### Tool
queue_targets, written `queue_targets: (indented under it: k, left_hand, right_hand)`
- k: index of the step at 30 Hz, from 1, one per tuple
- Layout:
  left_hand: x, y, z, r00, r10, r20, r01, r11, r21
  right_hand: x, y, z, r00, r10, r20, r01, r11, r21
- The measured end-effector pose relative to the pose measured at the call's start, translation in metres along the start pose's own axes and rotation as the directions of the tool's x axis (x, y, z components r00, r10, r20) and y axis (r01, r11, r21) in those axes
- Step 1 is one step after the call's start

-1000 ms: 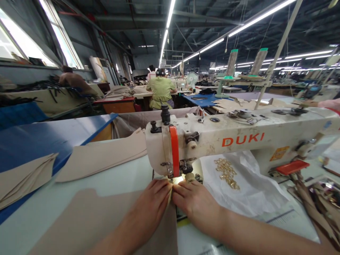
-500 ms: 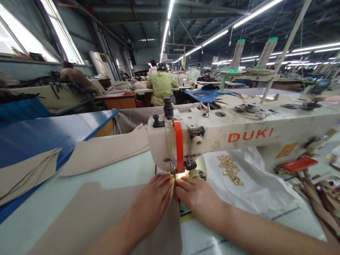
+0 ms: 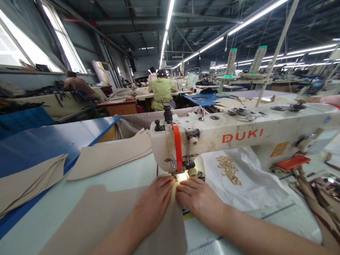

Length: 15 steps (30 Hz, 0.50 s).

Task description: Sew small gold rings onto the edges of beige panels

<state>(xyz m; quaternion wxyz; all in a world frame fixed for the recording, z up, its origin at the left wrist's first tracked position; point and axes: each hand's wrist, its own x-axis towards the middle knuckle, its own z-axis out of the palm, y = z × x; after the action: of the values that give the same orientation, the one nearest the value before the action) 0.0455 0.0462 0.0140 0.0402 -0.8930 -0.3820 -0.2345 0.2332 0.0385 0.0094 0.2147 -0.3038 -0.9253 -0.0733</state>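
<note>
The desk (image 3: 32,219) is long and pale, and a white sewing machine (image 3: 233,138) stands on it. A tan panel (image 3: 106,219) lies flat on the desk, in front of the machine. Its long axis goes forward from the person, and its narrow end points up to the lit presser foot (image 3: 175,175). Both hands are open and press flat on this panel, close to each other: the left hand (image 3: 151,206) and the right hand (image 3: 200,201). Their fingertips are near the foot. At right of them is a white plastic sheet (image 3: 245,186), and small gold metal parts (image 3: 228,170) lie on it.
</note>
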Motion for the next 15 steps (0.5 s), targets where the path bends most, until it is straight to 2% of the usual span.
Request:
queue_targets:
  k: [5, 11, 15]
  left_hand:
    - [-0.009, -0.004, 0.006, 0.999, 0.003, 0.045, -0.008, 0.994, 0.107]
    - [-0.011, -0.004, 0.007, 0.988, 0.06, 0.139, -0.084, 0.982, 0.171]
    - [-0.009, -0.004, 0.005, 0.985, 0.082, 0.152, -0.11, 0.977, 0.185]
  right_hand:
    - [-0.003, -0.001, -0.002, 0.996, -0.069, 0.057, 0.067, 0.997, 0.033]
    - [-0.001, 0.001, -0.005, 0.993, -0.085, 0.078, 0.083, 0.996, 0.033]
    - [-0.001, 0.002, -0.004, 0.992, -0.096, 0.079, 0.094, 0.995, 0.03]
